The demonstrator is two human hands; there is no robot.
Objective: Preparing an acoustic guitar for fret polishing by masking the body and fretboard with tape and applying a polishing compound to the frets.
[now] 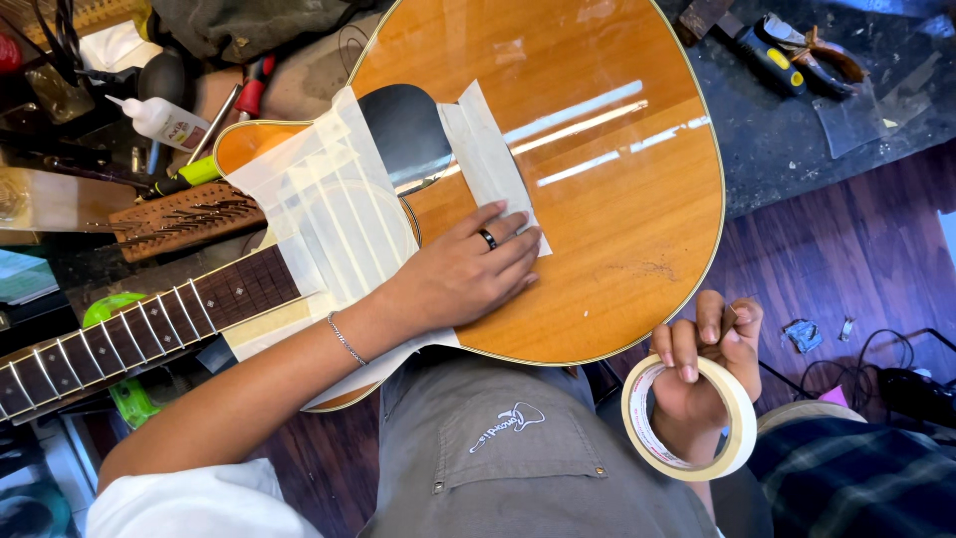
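A cluttered table (797,149) carries the guitar (597,199); left hand (463,274) presses flat, fingers released, on masking tape (493,159); right hand (697,369) clenches the tape roll (687,418). Rub firmly along the edges.

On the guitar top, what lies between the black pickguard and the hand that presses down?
In the head view, a strip of masking tape lies between the pickguard and the left hand, whose fingertips rest on the strip's lower end.

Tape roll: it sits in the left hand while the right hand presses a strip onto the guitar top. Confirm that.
Hands are swapped. The head view shows the tape roll in the right hand, while the left hand presses the strip onto the guitar top.
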